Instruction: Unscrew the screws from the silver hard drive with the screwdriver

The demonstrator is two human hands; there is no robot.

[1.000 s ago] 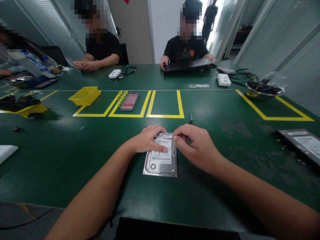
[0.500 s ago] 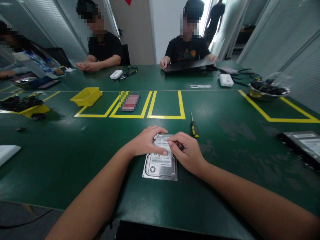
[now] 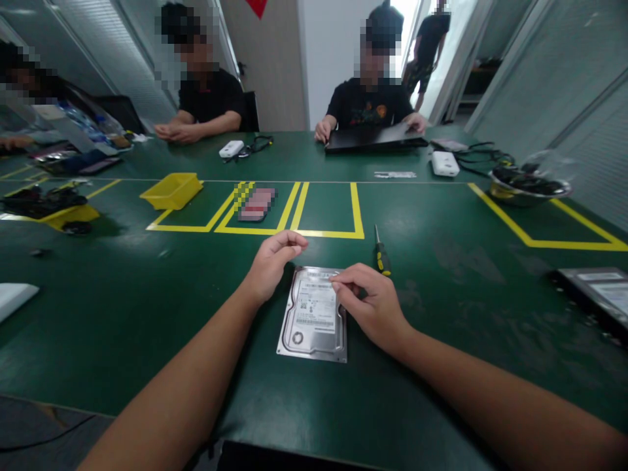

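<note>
- The hard drive (image 3: 316,320) lies flat, label up, on the green table (image 3: 196,275) before the person, probably to keep its face within reach.
- Left hand (image 3: 269,265), at its eleven o'clock: loosely curled, apparently off the drive; whether it pinches anything, I cannot tell.
- Right hand (image 3: 373,304), at three o'clock: thumb and forefinger tips together over the drive's one o'clock corner, as if for fine work; anything small between them cannot be made out.
- Screwdriver (image 3: 381,258), at two o'clock, handle nearest the person, likely for easy grasping.
- Yellow tray (image 3: 171,191), at ten o'clock, overlapping tape lines (image 3: 181,228) that seem to mark places.
</note>
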